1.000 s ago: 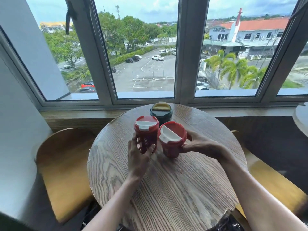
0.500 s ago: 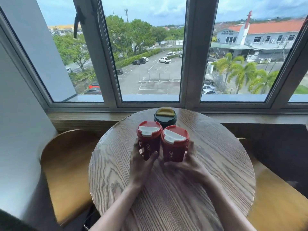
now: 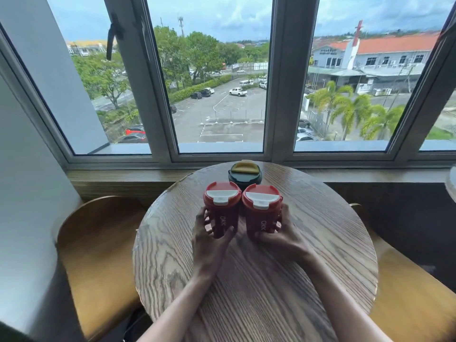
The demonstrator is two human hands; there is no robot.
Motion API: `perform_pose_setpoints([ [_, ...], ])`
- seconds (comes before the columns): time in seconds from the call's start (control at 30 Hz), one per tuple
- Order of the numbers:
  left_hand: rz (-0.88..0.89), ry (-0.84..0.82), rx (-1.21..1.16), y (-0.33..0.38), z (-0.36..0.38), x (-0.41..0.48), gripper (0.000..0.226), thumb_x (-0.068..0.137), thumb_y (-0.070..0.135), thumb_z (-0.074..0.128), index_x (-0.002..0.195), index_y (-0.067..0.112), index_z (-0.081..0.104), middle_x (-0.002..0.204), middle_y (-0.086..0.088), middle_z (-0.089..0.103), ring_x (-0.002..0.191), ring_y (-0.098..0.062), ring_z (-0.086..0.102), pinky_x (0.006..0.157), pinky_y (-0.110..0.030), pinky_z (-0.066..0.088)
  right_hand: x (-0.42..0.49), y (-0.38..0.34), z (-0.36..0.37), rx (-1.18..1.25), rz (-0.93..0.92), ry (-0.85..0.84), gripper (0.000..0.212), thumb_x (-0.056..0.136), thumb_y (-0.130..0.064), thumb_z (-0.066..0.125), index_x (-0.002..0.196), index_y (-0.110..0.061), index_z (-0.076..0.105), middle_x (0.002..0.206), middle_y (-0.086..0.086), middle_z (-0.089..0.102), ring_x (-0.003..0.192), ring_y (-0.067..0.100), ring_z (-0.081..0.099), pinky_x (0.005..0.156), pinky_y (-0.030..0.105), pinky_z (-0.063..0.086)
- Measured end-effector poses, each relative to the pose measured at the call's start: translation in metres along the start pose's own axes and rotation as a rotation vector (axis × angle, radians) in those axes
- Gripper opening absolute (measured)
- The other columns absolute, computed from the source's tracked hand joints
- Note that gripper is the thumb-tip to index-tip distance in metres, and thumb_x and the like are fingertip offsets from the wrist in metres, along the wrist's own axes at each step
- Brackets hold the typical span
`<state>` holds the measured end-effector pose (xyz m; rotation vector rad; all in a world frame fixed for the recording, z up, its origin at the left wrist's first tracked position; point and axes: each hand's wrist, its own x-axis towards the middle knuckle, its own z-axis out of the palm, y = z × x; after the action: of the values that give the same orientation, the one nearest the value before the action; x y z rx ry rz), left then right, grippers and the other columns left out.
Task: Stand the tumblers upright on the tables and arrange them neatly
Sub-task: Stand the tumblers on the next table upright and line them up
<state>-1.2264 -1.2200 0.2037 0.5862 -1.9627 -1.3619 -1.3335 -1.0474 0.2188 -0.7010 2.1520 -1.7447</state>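
You have both hands on the two red tumblers, which stand upright side by side near the middle of the round wooden table (image 3: 320, 243). Your left hand (image 3: 209, 240) wraps the left red tumbler (image 3: 222, 211) low on its body, thumb at its 5 o'clock side and fingers curled round the 9 o'clock side. Your right hand (image 3: 283, 238) cups the right red tumbler (image 3: 262, 213) the same way, fingers round its 3 o'clock side and thumb pressed at its base. Both red lids carry a white flip tab, and each body reads "OKK" in pale letters running vertically (the only writing you can make out on them). The two lids look to be touching or nearly so. At 12 o'clock from the pair, just behind and between them, a dark green tumbler (image 3: 244, 174) with a yellow lid tab stands upright near the table's far edge, under the window (image 3: 219, 95). A wooden chair (image 3: 98, 243) sits at the table's 9 o'clock
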Motion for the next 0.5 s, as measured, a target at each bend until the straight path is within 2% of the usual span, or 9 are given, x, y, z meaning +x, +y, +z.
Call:
perform_pose_setpoints([
  [0.1,-0.006,0.002,-0.014,0.0,-0.0008,0.0004,0.084,0.062,0.04,0.084,0.135,0.036,0.042,0.125,0.005,0.062,0.113,-0.014,0.063,0.09,-0.045,0.057,0.0035,-0.0031,-0.0006,-0.003,0.015,-0.019,0.077,0.062,-0.017,0.079,0.123,-0.027,0.033,0.108,0.011,0.058,0.099,0.028,0.066,0.082,0.052,0.057],
  [0.23,-0.007,-0.022,-0.028,-0.0009,-0.0007,0.0006,0.084,0.063,0.041,0.083,0.135,0.033,0.041,0.127,0.003,0.059,0.112,-0.012,0.063,0.089,-0.045,0.057,0.006,-0.0022,-0.0013,0.027,0.035,-0.034,0.072,0.059,-0.016,0.078,0.115,-0.032,0.035,0.104,0.008,0.056,0.097,0.025,0.062,0.083,0.052,0.055],
  [0.37,0.011,-0.058,-0.012,-0.0008,-0.0014,0.0014,0.085,0.063,0.046,0.082,0.134,0.033,0.038,0.131,0.0,0.054,0.117,-0.012,0.058,0.091,-0.045,0.056,0.0039,-0.0002,-0.0038,0.019,0.048,-0.055,0.076,0.058,-0.027,0.081,0.115,-0.046,0.036,0.111,0.005,0.058,0.106,0.023,0.064,0.088,0.05,0.056],
  [0.5,0.006,-0.12,0.028,-0.003,-0.0058,0.0037,0.085,0.063,0.041,0.079,0.136,0.032,0.036,0.132,-0.001,0.052,0.116,-0.021,0.057,0.093,-0.048,0.054,0.0026,0.0019,-0.0053,-0.017,0.066,-0.084,0.08,0.07,-0.015,0.084,0.131,-0.028,0.035,0.116,0.0,0.06,0.111,0.02,0.063,0.095,0.047,0.054],
])
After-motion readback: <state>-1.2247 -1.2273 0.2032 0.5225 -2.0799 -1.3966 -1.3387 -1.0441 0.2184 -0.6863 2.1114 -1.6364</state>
